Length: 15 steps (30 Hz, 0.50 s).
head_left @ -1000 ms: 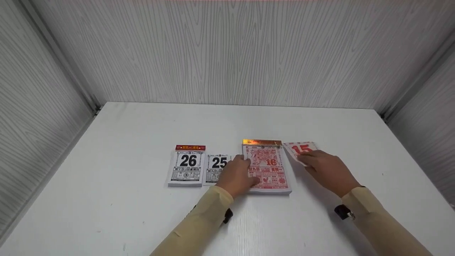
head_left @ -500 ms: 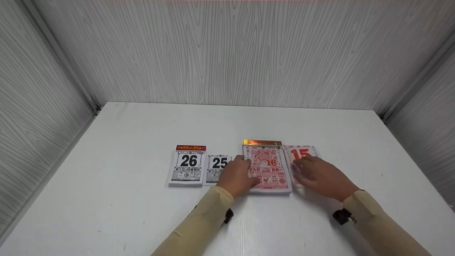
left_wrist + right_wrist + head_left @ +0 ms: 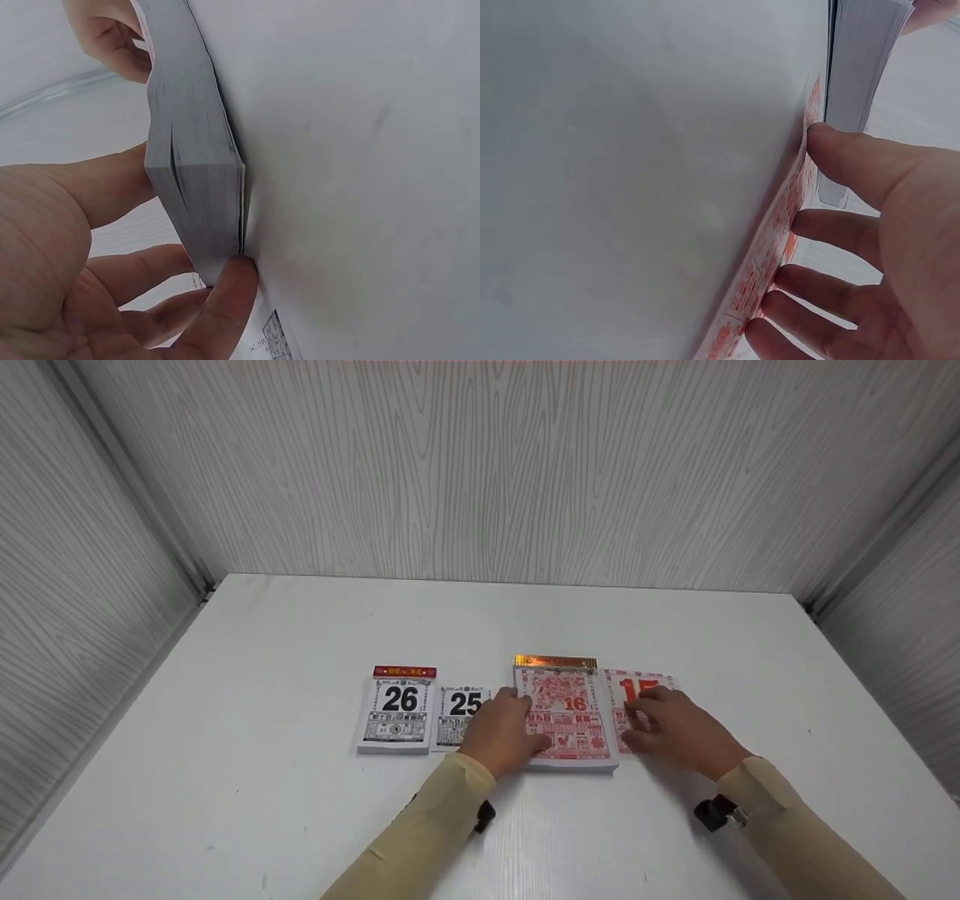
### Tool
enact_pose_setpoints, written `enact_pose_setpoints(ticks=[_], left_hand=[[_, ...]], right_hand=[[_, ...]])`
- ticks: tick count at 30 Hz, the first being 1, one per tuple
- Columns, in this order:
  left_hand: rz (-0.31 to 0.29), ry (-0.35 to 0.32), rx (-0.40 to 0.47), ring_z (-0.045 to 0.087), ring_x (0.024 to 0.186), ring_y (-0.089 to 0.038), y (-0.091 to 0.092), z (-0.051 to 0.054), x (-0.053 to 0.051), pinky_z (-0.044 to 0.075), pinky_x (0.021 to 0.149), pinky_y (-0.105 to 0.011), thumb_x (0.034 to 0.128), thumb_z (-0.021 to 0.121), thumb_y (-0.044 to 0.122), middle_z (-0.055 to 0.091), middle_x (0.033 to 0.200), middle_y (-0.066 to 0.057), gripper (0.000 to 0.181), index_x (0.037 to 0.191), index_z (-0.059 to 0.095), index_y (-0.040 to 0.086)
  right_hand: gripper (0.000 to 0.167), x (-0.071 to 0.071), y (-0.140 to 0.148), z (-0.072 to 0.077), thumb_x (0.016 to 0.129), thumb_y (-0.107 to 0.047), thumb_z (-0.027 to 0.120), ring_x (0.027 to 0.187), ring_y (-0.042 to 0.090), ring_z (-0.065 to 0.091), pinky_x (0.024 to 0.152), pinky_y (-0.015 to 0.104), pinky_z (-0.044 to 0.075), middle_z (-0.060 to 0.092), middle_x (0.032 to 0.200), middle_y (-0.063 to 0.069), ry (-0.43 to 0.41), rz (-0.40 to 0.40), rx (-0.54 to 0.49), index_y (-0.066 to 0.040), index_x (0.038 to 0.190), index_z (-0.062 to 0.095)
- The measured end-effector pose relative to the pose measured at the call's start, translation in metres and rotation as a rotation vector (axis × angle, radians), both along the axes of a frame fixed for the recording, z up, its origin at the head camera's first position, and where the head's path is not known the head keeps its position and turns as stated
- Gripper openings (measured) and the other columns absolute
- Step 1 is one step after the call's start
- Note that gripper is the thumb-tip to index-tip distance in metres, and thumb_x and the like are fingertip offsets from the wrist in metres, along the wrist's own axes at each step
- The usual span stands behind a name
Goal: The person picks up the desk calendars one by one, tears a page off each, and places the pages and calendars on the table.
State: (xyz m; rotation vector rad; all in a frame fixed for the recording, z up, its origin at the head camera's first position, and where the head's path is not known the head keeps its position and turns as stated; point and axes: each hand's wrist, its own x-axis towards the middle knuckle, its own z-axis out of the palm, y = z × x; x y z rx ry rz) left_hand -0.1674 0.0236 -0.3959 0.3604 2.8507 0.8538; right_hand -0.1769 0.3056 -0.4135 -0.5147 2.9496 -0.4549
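In the head view, my left hand (image 3: 501, 733) holds the left side of a thick red-printed tear-off calendar (image 3: 571, 724) showing 16. Its thumb lies on the top page, while the fingers are against the side of the page block (image 3: 202, 202) in the left wrist view. To the right, a loose calendar page (image 3: 628, 688) with a red 15 lies flat on the table beside the calendar. My right hand (image 3: 679, 733) rests its spread fingertips on this page (image 3: 759, 277), covering part of it.
A smaller tear-off calendar (image 3: 397, 712) showing 26 lies to the left, with a loose page (image 3: 456, 709) marked 25 beside it, partly behind the left hand. The white table (image 3: 300, 630) is bounded by wood-grain panels (image 3: 480, 472) at the back and sides.
The page marked 15 has come down from a tilted position to lie flat beside the calendar. My right hand has loosened from its upper part onto its surface. The left hand stays put.
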Motion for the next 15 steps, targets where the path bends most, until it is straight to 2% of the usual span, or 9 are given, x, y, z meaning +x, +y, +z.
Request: enact_pose_setpoints(ticks=[4, 9, 12, 15], left_hand=[[0.007, -0.024, 0.03, 0.057, 0.132, -0.039, -0.001, 0.004, 0.001, 0.045, 0.113, -0.048, 0.0901, 0.081, 0.031, 0.054, 0.146, -0.023, 0.062, 0.138, 0.062, -0.003], [0.028, -0.062, 0.139, 0.057, 0.13, -0.035, -0.011, 0.011, 0.002, 0.046, 0.111, -0.046, 0.0948, 0.074, 0.034, 0.057, 0.142, -0.019, 0.062, 0.145, 0.057, 0.001], [0.065, -0.047, 0.205, 0.058, 0.13, -0.032, -0.024, 0.018, 0.001, 0.048, 0.109, -0.046, 0.0993, 0.068, 0.037, 0.058, 0.143, -0.015, 0.06, 0.149, 0.054, 0.008], [0.131, 0.001, 0.261, 0.061, 0.126, -0.027, -0.043, 0.028, -0.001, 0.052, 0.103, -0.044, 0.1016, 0.066, 0.039, 0.061, 0.142, -0.009, 0.055, 0.15, 0.053, 0.016]], right_hand=[[0.048, 0.0, 0.0, 0.003, 0.095, -0.034, 0.074, 0.113, 0.036, 0.055, 0.094, 0.056, 0.052, 0.058, 0.133, 0.02, 0.0, -0.008, -0.004, -0.004, 0.132, 0.066], [0.041, 0.003, 0.002, 0.009, 0.098, -0.03, 0.07, 0.113, 0.035, 0.057, 0.097, 0.055, 0.053, 0.06, 0.131, 0.019, 0.053, -0.007, -0.037, -0.005, 0.13, 0.067], [0.04, 0.005, 0.003, 0.016, 0.099, -0.026, 0.07, 0.117, 0.036, 0.059, 0.1, 0.056, 0.052, 0.061, 0.132, 0.018, 0.103, -0.006, -0.097, -0.002, 0.131, 0.065], [0.041, 0.007, 0.002, 0.024, 0.099, -0.023, 0.07, 0.119, 0.036, 0.061, 0.101, 0.057, 0.052, 0.06, 0.133, 0.017, 0.137, -0.024, -0.175, 0.0, 0.132, 0.064]])
